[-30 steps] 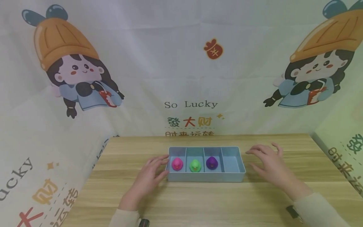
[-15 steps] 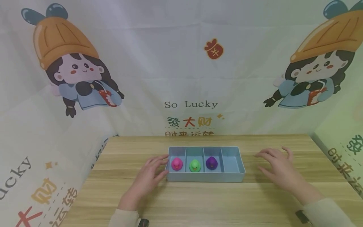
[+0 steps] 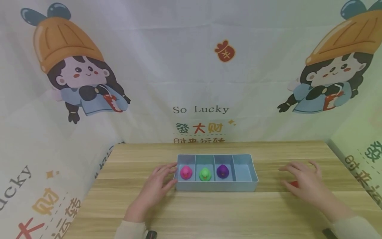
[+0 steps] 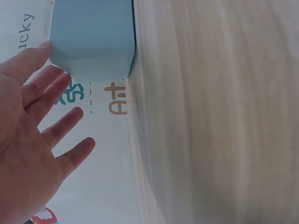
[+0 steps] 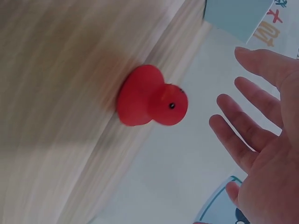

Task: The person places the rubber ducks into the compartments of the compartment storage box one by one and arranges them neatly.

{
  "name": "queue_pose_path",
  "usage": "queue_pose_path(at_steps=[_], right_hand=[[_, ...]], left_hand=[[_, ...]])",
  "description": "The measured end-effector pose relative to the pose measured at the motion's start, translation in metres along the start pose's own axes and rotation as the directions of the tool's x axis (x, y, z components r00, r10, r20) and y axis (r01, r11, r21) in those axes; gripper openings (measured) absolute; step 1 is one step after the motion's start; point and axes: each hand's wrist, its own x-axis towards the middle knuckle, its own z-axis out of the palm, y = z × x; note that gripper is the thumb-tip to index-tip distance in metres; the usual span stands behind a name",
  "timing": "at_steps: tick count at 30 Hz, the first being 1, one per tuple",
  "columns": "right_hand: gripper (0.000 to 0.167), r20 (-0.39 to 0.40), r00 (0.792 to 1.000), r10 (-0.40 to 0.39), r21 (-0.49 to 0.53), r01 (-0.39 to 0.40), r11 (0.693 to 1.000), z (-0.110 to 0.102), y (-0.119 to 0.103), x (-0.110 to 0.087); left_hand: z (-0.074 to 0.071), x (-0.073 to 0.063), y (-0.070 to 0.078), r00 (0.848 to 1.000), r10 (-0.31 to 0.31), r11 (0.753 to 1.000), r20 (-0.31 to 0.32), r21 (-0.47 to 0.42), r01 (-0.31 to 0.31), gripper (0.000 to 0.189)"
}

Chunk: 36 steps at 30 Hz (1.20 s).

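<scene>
A pale blue tray with compartments lies on the table. In the head view it holds a pink rubber duck at the left, then a green duck and a purple duck; the rightmost compartment holds nothing. My left hand has its fingertips at the tray's left end, fingers relaxed. Over a red rubber duck hovers my right hand, fingers spread and apart from the duck in the right wrist view. From the head, that hand hides most of the red duck.
The wooden table reaches back to a white printed cloth, which also hangs along both sides. Table surface lies between the tray and the right hand.
My right hand has moved right, away from the tray, and part of the red duck now shows beneath it. My left hand and the tray have stayed in place.
</scene>
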Motion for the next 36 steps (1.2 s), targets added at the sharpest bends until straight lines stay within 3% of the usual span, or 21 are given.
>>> queue_pose_path(at_steps=[9,26,36], right_hand=[[0.045,0.029,0.998,0.052,-0.017,-0.052,0.999,-0.005,0.007,-0.012],[0.047,-0.009,0.996,0.088,-0.011,-0.088,0.996,-0.006,0.019,-0.035],[0.048,0.013,0.994,0.109,-0.014,-0.108,0.994,-0.006,0.020,-0.040]], left_hand=[[-0.001,0.001,0.002,1.000,-0.016,1.000,0.008,-0.001,0.016,0.046],[0.001,0.001,0.002,1.000,-0.014,1.000,0.017,0.008,0.014,0.047],[0.001,0.001,0.003,1.000,-0.014,1.000,0.005,0.007,0.014,0.047]])
